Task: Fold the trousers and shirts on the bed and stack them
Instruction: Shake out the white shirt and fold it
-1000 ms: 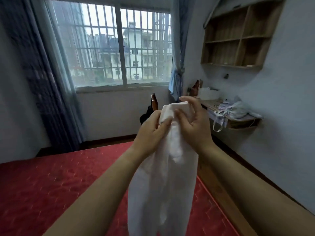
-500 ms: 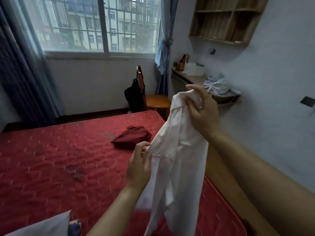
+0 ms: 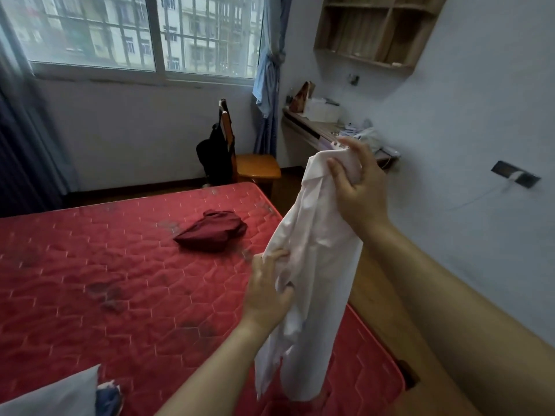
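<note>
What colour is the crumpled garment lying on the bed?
Dark red, maroon garment, close in tone to the red mattress; head view.

A shirt [image 3: 318,265] hung over the right edge of the bed [image 3: 90,280], a second garment [image 3: 211,232] lying on the bed behind it. Beyond the bed stood a chair [image 3: 258,168], the tabletop [image 3: 313,132] to its right.

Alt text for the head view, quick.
A white shirt hangs above a red mattress, gripped at its top by the right hand and lower down by the left hand. A dark red garment lies crumpled farther back.
</note>
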